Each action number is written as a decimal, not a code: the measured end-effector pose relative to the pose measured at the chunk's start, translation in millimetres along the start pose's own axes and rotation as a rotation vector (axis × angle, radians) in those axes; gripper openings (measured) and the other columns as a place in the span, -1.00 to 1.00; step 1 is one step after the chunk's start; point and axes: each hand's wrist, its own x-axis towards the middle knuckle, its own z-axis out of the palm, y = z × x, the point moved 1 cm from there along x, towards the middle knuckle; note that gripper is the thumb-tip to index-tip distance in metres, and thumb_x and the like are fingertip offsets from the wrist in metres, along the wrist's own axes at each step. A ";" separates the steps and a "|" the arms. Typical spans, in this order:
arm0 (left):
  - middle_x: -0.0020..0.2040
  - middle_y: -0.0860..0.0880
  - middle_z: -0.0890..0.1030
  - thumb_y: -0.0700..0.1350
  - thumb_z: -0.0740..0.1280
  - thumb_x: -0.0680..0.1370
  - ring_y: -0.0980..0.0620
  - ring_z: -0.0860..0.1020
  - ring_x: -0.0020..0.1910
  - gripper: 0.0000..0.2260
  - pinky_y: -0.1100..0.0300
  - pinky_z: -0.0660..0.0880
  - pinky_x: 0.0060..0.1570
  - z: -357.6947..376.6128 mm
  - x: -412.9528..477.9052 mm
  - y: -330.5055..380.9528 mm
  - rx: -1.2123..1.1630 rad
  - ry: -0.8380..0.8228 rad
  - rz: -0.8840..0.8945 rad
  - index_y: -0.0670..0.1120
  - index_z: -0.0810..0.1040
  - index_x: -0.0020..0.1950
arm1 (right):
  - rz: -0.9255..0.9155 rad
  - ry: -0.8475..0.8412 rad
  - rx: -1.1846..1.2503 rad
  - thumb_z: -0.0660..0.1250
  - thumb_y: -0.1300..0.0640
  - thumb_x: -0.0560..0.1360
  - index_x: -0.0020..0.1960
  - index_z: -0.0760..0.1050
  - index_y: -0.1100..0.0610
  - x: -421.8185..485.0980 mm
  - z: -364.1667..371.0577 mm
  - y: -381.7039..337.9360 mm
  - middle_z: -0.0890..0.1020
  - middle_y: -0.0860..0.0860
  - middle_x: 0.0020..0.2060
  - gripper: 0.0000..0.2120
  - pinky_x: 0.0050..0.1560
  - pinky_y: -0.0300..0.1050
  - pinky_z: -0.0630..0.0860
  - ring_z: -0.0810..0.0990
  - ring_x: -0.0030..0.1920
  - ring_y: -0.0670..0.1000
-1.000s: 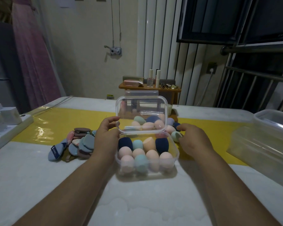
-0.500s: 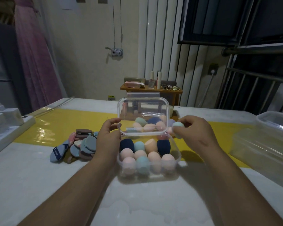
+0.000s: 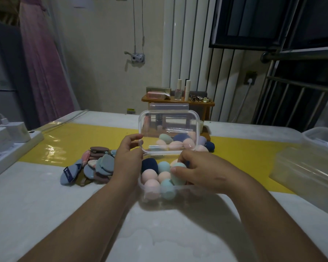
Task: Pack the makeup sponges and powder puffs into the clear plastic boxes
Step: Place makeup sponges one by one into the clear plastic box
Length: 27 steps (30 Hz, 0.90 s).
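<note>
A clear plastic box (image 3: 150,200) stands at the table's middle, its hinged lid (image 3: 169,118) upright. Inside lie several egg-shaped makeup sponges in pink, teal and navy. My right hand (image 3: 203,173) is over the box's right half, fingers closed on a teal sponge (image 3: 178,173) pressed among the others. My left hand (image 3: 128,159) grips the box's left side where the lid meets the base. Behind the lid lies a loose heap of sponges (image 3: 206,145). A pile of flat powder puffs (image 3: 97,165) in blue, grey and pink lies left of the box.
A larger clear lidded box (image 3: 311,165) sits at the right edge. A white power strip with chargers (image 3: 6,140) lies at the left edge. A yellow strip (image 3: 74,140) crosses the table. A wooden stand with cosmetics (image 3: 178,101) is behind the table.
My right hand picked a teal sponge from the heap behind the box, lifted it, and has brought it down into the box. My left hand stayed on the box's left side.
</note>
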 end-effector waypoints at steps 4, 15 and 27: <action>0.04 -0.01 0.58 -0.41 0.15 0.49 -0.12 0.59 -0.13 -0.57 0.04 0.52 -0.24 0.2 -0.6 0.3 -0.002 -0.001 -0.001 0.09 0.58 0.04 | 0.014 -0.041 -0.084 0.11 -0.25 0.59 0.01 0.42 -0.10 -1.3 -2.5 -3.9 0.45 -0.13 -0.20 -0.74 -0.28 -0.11 0.31 0.46 -0.16 -0.06; 0.05 -0.01 0.59 -0.37 0.23 0.51 -0.19 0.59 -0.10 -0.62 -0.14 0.57 -0.09 -0.1 1.1 -0.4 0.031 -0.002 0.022 0.12 0.59 0.03 | -0.045 -0.168 -0.524 0.18 0.11 0.63 0.23 0.36 0.11 -0.6 -0.6 -14.4 0.39 0.09 0.18 -0.80 -0.38 -0.14 0.18 0.30 -0.04 0.06; 0.08 0.04 0.58 -0.32 0.27 0.55 -0.15 0.61 -0.08 -0.68 -0.17 0.59 -0.08 -0.6 0.9 0.6 0.126 -0.009 0.081 0.11 0.55 0.08 | 0.114 -0.125 -0.146 0.39 -0.08 0.52 -0.26 0.38 -0.12 6.9 1.6 -8.5 0.55 -0.07 -0.11 -0.75 -0.26 -0.18 0.38 0.51 -0.12 -0.03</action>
